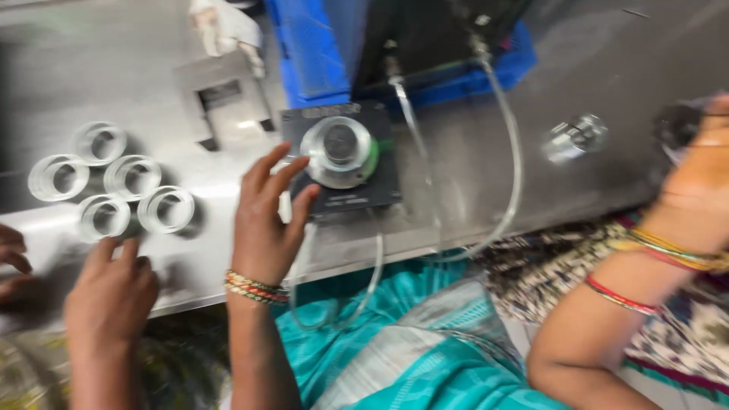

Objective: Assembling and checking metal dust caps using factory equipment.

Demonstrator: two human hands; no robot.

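Left hand (pixel 266 216): fingers spread, empty, touching black fixture block (pixel 342 159) on steel worktop (pixel 456 182); right hand (pixel 702 178): grip blurred, cannot tell

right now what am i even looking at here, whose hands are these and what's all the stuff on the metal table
This is one picture from a camera worn on a person's head, looking down at a metal worktable. No robot is involved, only bare hands.

The wearer's left hand, with beaded bangles at the wrist, rests against a dark square fixture that carries a round metal and clear part. Clear tubes run from a black unit in a blue crate down over the table edge. The wearer's right hand reaches to the far right and seems to touch a dark blurred object; its grip cannot be told.

At the left lie five clear rings in a cluster. Another hand beside them likely belongs to a co-worker. A small shiny metal piece lies alone at the right.
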